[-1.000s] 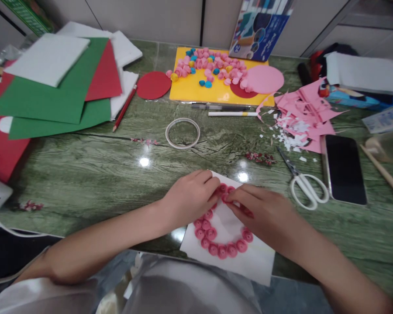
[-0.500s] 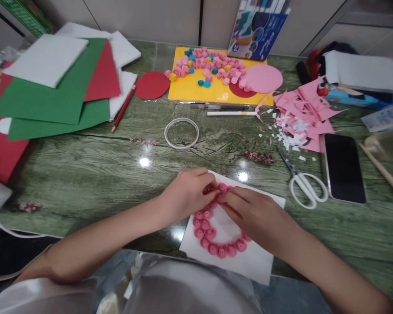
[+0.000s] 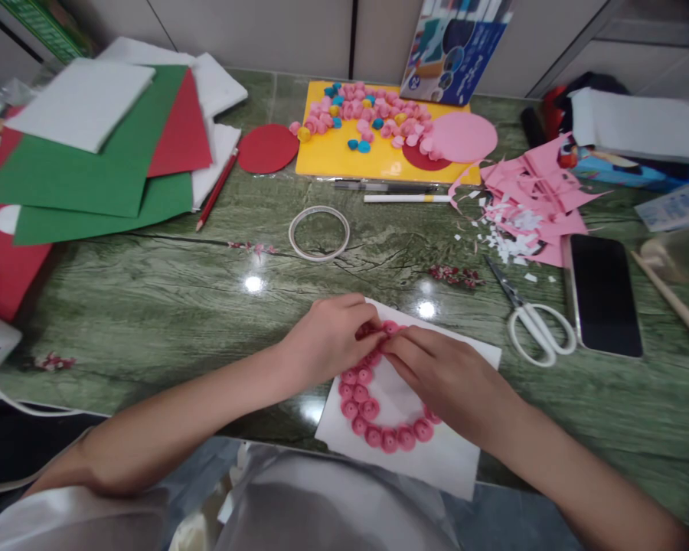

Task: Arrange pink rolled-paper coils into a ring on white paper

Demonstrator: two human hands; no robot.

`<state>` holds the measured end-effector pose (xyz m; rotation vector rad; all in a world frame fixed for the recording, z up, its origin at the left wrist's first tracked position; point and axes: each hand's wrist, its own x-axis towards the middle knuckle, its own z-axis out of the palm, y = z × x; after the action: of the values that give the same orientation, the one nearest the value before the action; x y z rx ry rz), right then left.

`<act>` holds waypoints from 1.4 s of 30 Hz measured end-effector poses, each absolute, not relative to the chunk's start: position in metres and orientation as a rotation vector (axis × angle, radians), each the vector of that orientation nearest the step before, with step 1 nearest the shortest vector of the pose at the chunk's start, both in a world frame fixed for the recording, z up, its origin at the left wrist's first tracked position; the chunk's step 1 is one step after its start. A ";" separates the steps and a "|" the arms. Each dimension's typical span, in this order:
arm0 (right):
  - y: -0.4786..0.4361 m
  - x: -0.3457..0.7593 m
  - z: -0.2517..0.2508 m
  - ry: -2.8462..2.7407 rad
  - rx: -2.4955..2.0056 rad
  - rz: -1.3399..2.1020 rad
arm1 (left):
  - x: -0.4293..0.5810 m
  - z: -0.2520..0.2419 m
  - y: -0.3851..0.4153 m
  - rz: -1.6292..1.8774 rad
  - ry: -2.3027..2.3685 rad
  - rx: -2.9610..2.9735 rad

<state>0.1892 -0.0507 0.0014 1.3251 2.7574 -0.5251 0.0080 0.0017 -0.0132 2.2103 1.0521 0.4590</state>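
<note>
A white sheet of paper [image 3: 399, 398] lies tilted near the table's front edge. On it, several rolled pink paper flowers [image 3: 389, 439] form a ring, doubled along its left side. At the top of the ring my left hand [image 3: 336, 333] is closed, thumb and fingers pinching at a pink flower. Close against it, my right hand [image 3: 448, 375] has its fingertips pressed together on the same spot, covering the ring's right side. The pinched flower is mostly hidden by my fingers.
Beyond the sheet lies a tape roll [image 3: 319, 233]. Scissors [image 3: 533, 321] and a phone [image 3: 605, 295] rest at right, below pink paper scraps [image 3: 543, 187]. Loose paper curls [image 3: 367, 107] cover a yellow sheet [image 3: 327, 162]. Green sheets [image 3: 86, 172] and a red pencil [image 3: 217, 191] are at left.
My right hand's fingertips have shifted very slightly left at the top of the ring. My left hand keeps its place, and the table things look the same.
</note>
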 end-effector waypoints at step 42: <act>-0.013 0.207 0.005 2.835 1.806 -1.209 | 0.008 -0.003 0.002 0.377 1.076 2.072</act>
<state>0.2074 -0.0135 0.0045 1.8056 2.8352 -1.2094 0.0085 0.0020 -0.0029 2.0719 1.0761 0.3770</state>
